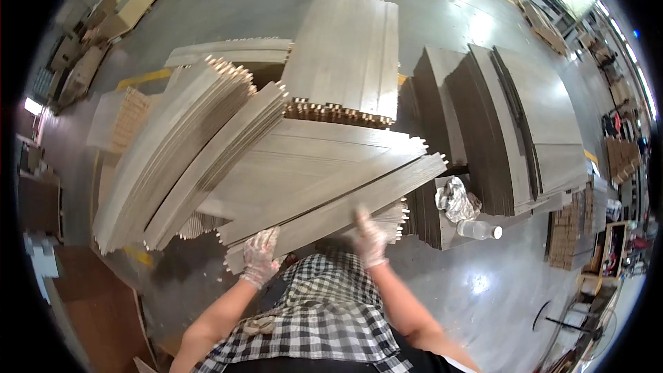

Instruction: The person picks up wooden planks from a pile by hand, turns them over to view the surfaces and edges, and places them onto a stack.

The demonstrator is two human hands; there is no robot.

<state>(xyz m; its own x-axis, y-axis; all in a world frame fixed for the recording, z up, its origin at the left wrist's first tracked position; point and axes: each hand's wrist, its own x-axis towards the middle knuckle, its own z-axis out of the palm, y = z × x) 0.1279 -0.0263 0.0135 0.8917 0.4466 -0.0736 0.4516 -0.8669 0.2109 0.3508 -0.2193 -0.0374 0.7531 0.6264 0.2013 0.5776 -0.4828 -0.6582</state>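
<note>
A long grey board [345, 204] with small pegs along its ends lies slanting across the near edge of a stack, right in front of me. My left hand [261, 257], in a whitish, stained glove, is closed on this board's near-left end, its fingers over the top face. At the board's near edge, right of its middle, is my right hand [370, 238], gloved too; its fingers are smeared by motion, so their grip is unclear. Just beyond lies another slanted grey board [331, 183], on top of wide grey panels [297, 155].
Leaning stacks of grey boards [173, 155] stand at the left. A tall panel stack [342, 48] rises beyond, and more stacks [545, 107] are at the right. A crumpled silvery wrap [456, 200] and a clear bottle [476, 229] lie near right. A brown panel [97, 297] stands lower left.
</note>
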